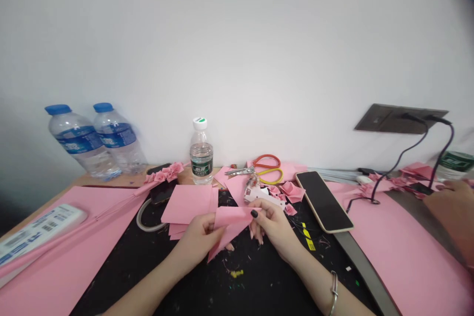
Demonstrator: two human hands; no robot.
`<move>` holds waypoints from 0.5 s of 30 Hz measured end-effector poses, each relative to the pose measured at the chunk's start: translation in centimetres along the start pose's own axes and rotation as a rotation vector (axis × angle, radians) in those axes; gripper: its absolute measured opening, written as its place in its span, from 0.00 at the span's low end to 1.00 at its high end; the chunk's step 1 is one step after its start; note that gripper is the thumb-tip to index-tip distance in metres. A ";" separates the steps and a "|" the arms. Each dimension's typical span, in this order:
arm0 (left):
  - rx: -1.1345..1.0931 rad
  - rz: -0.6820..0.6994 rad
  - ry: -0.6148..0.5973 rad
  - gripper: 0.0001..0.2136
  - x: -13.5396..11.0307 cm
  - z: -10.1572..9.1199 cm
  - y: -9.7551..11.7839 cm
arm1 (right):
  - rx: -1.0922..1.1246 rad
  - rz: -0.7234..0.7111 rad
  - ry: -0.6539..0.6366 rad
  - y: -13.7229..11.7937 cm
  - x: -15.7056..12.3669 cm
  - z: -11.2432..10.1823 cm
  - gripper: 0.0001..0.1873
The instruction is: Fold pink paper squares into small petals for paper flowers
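A sheet of pink paper [234, 224], folded over along its top, is held up between both hands above the black mat [259, 281]. My left hand [202, 237] is closed on its left side, thumb in front and fingers partly behind it. At the upper right corner my right hand [272, 224] pinches the paper between thumb and fingers. Just behind my left hand lies a stack of pink paper squares [188, 202]. Scissors [262, 170] with red and yellow handles and a pale glue gun [261, 195] rest beyond my right hand.
Folded pink paper flowers [292, 191] lie beside a phone [326, 202]. A water bottle [202, 153] stands by the wall; two larger bottles [79, 140] lean at left. Cables run from the wall socket [400, 118]. At the right edge is another person's hand [454, 212].
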State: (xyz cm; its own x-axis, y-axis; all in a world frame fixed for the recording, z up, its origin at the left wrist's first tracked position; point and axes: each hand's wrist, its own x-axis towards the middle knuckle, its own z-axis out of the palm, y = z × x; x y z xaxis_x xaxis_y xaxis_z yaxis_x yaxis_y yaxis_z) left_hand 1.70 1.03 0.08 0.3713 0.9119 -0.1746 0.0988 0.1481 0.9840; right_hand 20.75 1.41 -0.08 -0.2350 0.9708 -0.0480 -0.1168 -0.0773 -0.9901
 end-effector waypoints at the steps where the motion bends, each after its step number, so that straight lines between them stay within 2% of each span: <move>1: 0.074 0.065 0.066 0.10 0.0 -0.1 -0.2 | 0.038 0.013 0.007 0.1 0.0 0.1 0.19; 3: 0.175 0.152 0.187 0.09 0.0 -0.2 -0.5 | 0.100 0.049 0.000 0.1 -0.1 0.4 0.25; 5: 0.195 0.172 0.261 0.09 0.0 -0.4 -0.6 | 0.103 0.087 -0.060 0.1 -0.3 0.8 0.29; 7: 0.143 0.167 0.300 0.08 0.0 -0.4 -0.5 | 0.047 0.111 -0.147 0.0 -0.4 1.1 0.26; 10: -0.045 0.112 0.281 0.10 0.1 -0.4 -0.3 | -0.035 0.138 -0.187 -0.1 -0.5 1.2 0.16; 15: -0.339 0.000 0.213 0.17 -0.1 -0.2 0.2 | 0.053 0.125 -0.052 0.1 -0.1 0.6 0.14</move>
State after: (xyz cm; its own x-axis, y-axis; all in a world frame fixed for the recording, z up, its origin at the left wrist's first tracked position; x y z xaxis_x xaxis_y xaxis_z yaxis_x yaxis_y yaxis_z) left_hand 1.50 1.10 0.30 0.1684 0.9655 -0.1986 -0.2248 0.2338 0.9459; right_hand 20.17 1.13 -0.12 -0.3003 0.9399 -0.1628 -0.1342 -0.2106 -0.9683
